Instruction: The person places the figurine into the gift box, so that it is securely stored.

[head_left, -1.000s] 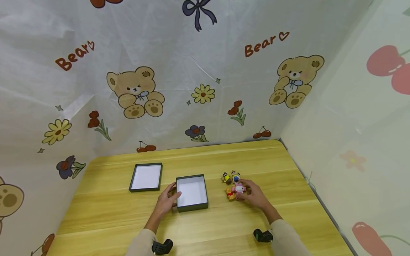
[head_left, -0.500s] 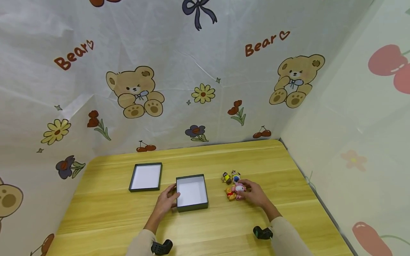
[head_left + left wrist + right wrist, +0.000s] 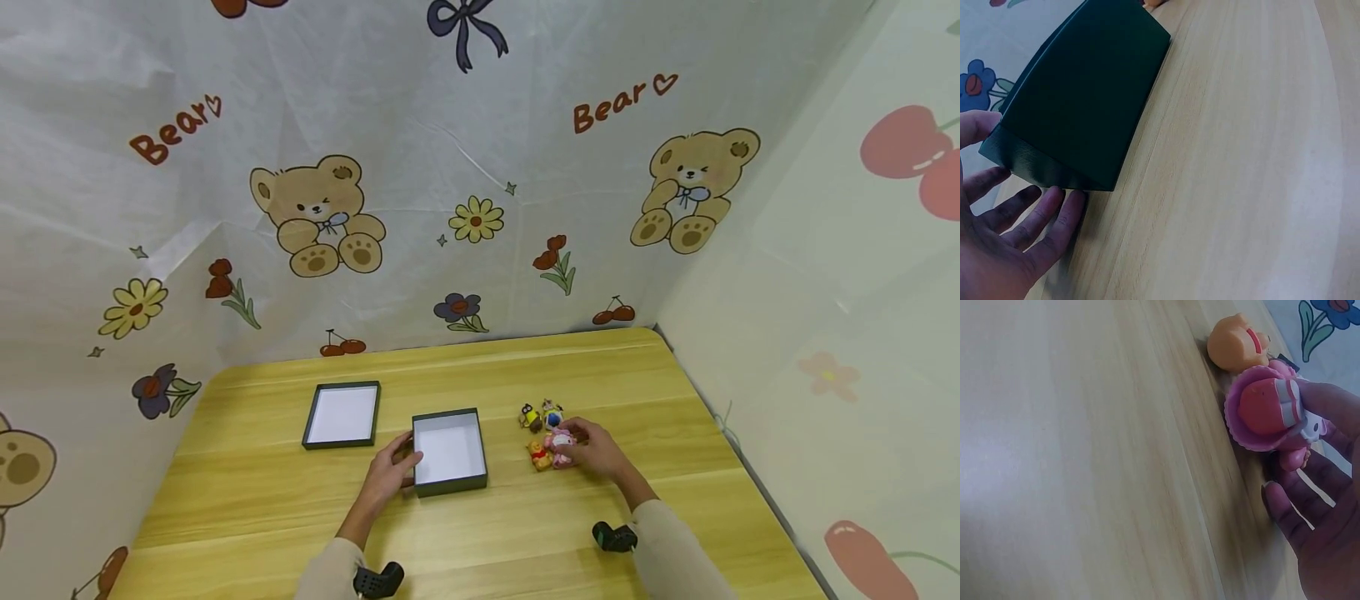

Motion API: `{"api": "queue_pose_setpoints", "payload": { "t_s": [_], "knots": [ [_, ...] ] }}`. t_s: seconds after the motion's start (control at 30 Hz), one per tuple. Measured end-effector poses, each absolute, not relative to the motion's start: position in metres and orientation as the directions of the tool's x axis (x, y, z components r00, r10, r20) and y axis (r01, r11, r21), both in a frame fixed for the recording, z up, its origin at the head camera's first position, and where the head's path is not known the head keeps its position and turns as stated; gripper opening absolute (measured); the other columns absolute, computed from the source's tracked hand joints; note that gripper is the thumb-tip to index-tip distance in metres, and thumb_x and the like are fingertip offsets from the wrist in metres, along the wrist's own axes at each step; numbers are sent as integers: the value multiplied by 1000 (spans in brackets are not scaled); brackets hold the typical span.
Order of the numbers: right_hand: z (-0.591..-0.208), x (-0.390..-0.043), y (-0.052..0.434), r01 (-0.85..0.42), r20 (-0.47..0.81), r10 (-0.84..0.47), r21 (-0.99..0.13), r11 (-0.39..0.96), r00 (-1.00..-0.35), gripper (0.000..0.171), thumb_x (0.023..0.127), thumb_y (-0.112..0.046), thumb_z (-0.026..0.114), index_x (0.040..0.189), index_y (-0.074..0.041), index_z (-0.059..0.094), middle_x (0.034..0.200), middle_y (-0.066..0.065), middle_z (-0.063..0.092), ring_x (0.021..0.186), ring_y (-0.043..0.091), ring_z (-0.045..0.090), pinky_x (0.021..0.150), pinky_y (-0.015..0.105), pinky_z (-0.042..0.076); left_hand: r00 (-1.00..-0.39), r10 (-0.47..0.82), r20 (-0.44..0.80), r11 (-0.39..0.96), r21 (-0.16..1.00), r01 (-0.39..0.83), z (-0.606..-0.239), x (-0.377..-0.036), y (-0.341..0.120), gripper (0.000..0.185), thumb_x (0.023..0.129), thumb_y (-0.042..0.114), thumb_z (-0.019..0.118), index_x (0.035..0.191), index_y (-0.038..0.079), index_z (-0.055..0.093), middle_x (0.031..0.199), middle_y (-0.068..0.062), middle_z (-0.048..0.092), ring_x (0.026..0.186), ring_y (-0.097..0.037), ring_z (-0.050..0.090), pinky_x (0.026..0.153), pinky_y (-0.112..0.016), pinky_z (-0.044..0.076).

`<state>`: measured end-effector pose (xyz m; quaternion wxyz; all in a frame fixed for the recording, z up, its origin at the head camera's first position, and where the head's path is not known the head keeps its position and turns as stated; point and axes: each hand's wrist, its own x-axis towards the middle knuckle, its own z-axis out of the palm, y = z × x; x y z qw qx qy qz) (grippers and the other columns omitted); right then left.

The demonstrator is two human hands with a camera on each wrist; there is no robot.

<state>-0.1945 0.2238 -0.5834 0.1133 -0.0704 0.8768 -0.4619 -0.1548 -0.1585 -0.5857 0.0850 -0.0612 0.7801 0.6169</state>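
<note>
Since the earlier frames the right hand (image 3: pixel 596 452) has drawn slightly closer to the toy cluster, its fingers curling further round the pink figurine (image 3: pixel 560 444); the left hand (image 3: pixel 390 472) and both boxes have not shifted.

Right hand: thumb and fingers (image 3: pixel 1319 403) pinch the pink figurine, which the right wrist view shows low against the wooden table (image 3: pixel 525 533); whether it touches the surface cannot be told. An orange bear figurine (image 3: pixel 538 454) lies just beside it, on the side toward the box. Two smaller figurines, one yellow-and-black (image 3: pixel 531 416) and one blue-and-white (image 3: pixel 552 414), stand just behind, toward the wall.

Left hand: fingers (image 3: pixel 1035 215) straight and spread, resting against the near left corner of the open dark green box (image 3: pixel 449 451), thumb against its left wall. It is pressed to the box, not wrapped round it. Box interior is white and holds nothing.

Surroundings: the box lid (image 3: pixel 342 415) lies upturned to the left of the box, apart from it. A printed bear-pattern sheet (image 3: pixel 315 217) backs the table
</note>
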Motion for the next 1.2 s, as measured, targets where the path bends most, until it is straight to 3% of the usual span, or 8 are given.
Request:
{"api": "queue_pose_setpoints", "payload": {
  "t_s": [0.13,0.6,0.93,1.2],
  "knots": [
    [-582,-195,223,-26,-128,-245,-841,540,-961,36,88,-23,71,115,-2,61,103,10,62,91,22,56,72,32,50,-984,-3,-181,276,945,-174,-589,-156,-159,52,94,14,62,140,-3,46,132,-25,54,109,-32,55,89,-42,51],
    [-584,-195,222,26,-164,-227,-861,508,-960,37,88,-21,72,118,-2,63,107,9,62,92,20,55,75,32,49,-977,8,-214,232,951,-207,-588,-155,-162,53,95,16,62,140,-6,45,133,-27,52,122,-39,50,98,-48,47],
    [-587,-197,221,48,-167,-200,-869,492,-966,38,86,-22,73,118,-2,64,113,11,64,100,24,59,82,35,51,-972,33,-234,188,956,-224,-587,-153,-164,54,96,15,60,141,-8,41,139,-30,46,128,-42,44,97,-47,48],
    [-585,-198,219,91,-161,-110,-876,474,-981,39,84,-16,75,117,2,65,109,12,66,96,24,61,78,32,53,-970,41,-241,207,951,-228,-587,-154,-162,55,96,18,60,141,-8,41,140,-28,46,129,-41,43,101,-49,44]
  ]
}}
